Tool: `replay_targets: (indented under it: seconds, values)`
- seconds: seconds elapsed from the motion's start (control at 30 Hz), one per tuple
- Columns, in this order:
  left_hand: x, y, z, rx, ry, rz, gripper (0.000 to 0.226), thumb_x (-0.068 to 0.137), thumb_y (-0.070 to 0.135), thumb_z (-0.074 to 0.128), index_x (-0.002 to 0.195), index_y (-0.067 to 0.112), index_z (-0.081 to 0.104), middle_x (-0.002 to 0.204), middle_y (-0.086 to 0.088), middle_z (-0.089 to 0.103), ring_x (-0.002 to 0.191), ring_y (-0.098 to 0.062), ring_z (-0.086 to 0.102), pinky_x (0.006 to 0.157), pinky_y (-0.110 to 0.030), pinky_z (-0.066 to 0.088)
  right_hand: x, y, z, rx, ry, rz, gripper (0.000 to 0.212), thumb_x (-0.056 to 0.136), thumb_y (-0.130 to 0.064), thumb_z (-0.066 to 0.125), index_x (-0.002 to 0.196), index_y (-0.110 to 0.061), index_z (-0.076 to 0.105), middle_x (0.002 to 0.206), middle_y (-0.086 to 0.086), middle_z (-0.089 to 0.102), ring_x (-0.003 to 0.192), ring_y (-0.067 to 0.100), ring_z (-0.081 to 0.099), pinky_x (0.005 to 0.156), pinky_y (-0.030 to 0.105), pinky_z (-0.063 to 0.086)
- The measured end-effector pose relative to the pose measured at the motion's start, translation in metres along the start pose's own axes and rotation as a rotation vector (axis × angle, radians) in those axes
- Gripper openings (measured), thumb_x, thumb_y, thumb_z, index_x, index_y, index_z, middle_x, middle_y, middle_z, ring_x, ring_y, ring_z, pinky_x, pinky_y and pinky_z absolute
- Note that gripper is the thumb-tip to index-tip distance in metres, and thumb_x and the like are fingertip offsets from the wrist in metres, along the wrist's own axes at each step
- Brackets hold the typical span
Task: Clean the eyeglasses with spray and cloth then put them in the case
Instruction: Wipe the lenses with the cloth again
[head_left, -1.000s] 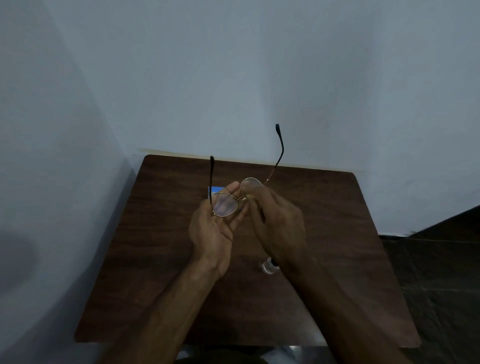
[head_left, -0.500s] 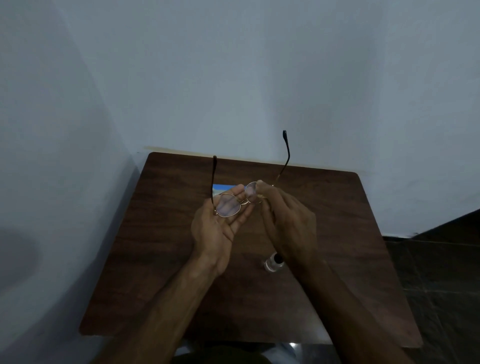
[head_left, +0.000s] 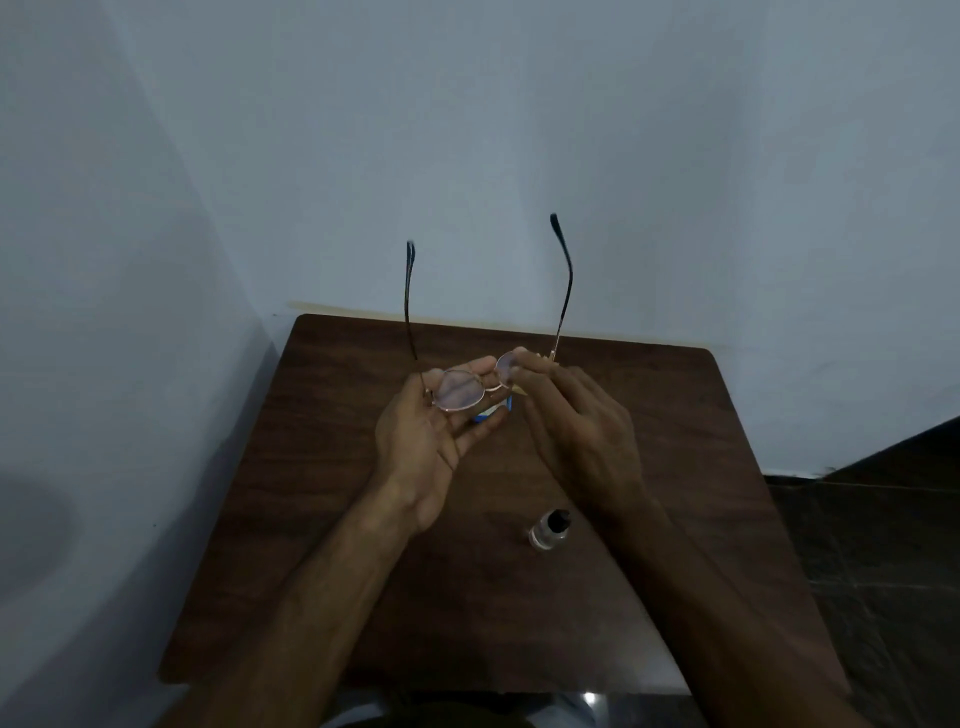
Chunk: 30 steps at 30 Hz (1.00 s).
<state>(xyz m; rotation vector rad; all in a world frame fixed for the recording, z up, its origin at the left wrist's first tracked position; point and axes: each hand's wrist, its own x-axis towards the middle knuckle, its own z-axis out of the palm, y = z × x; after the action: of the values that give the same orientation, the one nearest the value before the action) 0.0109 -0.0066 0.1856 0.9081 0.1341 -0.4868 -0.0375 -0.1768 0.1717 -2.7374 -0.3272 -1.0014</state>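
Round gold-rimmed eyeglasses are held above the table with both dark temple arms unfolded and pointing up and away from me. My left hand cradles the left lens from below, palm up. My right hand pinches the right lens and hinge with its fingertips. A small clear spray bottle with a black cap stands on the table below my right wrist. A blue object shows just under the glasses, mostly hidden by my fingers; I cannot tell what it is. No cloth shows.
The dark brown wooden table sits in a corner between two pale walls. Dark floor lies to the right of the table.
Both hands have lifted the glasses slightly, and the temple arms now point higher against the wall. The spray bottle has come fully into view below my right wrist.
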Motion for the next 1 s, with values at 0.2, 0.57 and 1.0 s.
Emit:
replay_targets:
  seconds: [0.2,0.57,1.0]
  values:
    - [-0.001,0.017,0.013,-0.019,-0.054,0.024,0.058,0.115,0.042,0.03,0.129,0.003,0.07,0.13,-0.017,0.076,0.123,-0.038,0.073,0.1,-0.05,0.062,0.022,0.006,-0.015,-0.042,0.174,-0.033,0.019,0.096,-0.002,0.075,0.115,-0.002,0.077,0.131,0.013,0.072,0.1,0.026,0.074,0.09,0.03,0.056]
    - [-0.011,0.001,0.014,0.146,0.09,0.513,0.032,0.095,0.016,0.075,0.127,0.016,0.073,0.117,-0.004,0.082,0.098,-0.029,0.082,0.075,-0.03,0.066,0.027,0.017,-0.014,-0.072,0.282,-0.016,0.02,0.097,0.0,0.072,0.116,-0.005,0.074,0.137,0.009,0.07,0.093,0.026,0.073,0.088,0.029,0.053]
    - [0.003,0.007,-0.003,0.406,0.111,0.714,0.016,0.101,0.01,0.071,0.116,0.014,0.076,0.112,0.006,0.083,0.104,-0.016,0.08,0.08,-0.03,0.067,0.037,0.002,-0.028,0.04,0.135,0.112,0.03,0.097,-0.005,0.068,0.126,-0.015,0.068,0.141,0.011,0.054,0.088,0.014,0.06,0.061,0.025,0.05]
